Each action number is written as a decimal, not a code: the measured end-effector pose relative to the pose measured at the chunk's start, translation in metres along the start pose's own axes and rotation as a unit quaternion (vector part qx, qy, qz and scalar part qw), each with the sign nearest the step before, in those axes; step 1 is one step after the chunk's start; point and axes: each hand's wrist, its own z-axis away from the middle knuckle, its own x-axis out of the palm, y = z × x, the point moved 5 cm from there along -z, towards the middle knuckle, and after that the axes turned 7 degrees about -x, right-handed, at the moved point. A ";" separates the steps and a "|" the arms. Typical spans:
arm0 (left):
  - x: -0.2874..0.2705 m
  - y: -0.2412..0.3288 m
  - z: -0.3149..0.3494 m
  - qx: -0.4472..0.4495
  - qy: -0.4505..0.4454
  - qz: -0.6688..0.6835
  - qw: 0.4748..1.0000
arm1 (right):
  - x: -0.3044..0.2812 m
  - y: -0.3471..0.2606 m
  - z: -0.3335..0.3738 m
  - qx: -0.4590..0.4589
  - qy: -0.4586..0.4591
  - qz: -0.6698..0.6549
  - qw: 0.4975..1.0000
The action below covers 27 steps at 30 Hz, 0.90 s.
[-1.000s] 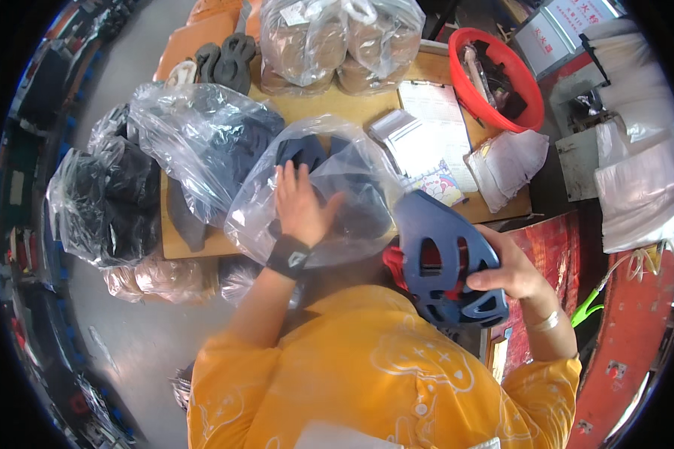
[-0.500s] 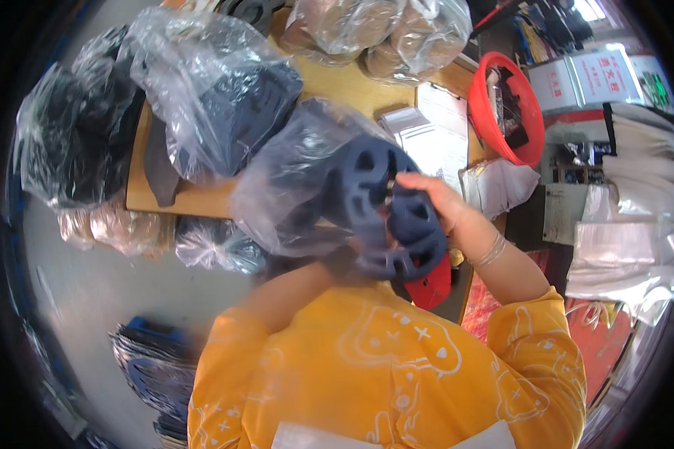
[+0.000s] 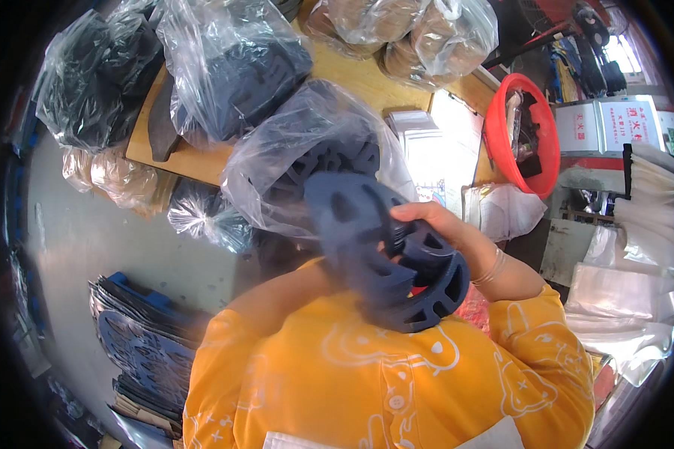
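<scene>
A dark blue curved piece with large rounded cut-outs (image 3: 359,236), foam-like in look, is held up in front of my chest. My right hand (image 3: 430,224) grips its right side, thumb over the near face and fingers behind it. My left forearm (image 3: 296,295) reaches in from the lower left, and the piece hides the left hand and its fingers. Just beyond, a clear plastic bag (image 3: 258,168) lies with its mouth open toward me. Inside it are more dark blue pieces with cut-outs (image 3: 337,153).
Full clear bags of dark pieces (image 3: 240,93) and brown round pieces (image 3: 434,45) stand on the wooden table (image 3: 210,161). Papers (image 3: 442,146) and a red basket (image 3: 547,150) are at the right. Stacked dark sheets (image 3: 138,344) stand lower left; clear plastic (image 3: 621,292) hangs far right.
The blue piece has come down closer to my chest and turned, showing more of its broad side. It is now apart from the bag's contents, which show more clearly. The view has shifted.
</scene>
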 end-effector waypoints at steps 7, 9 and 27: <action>0.018 0.006 0.001 0.044 0.102 -0.058 0.992 | -0.029 -0.012 -0.033 -0.107 0.002 -0.046 0.993; 0.022 0.010 -0.007 0.056 0.129 -0.072 0.987 | -0.035 -0.030 -0.038 -0.177 0.039 -0.057 0.982; 0.020 0.001 0.009 -0.009 -0.026 0.044 0.999 | -0.059 -0.018 -0.121 -0.259 0.029 -0.198 0.945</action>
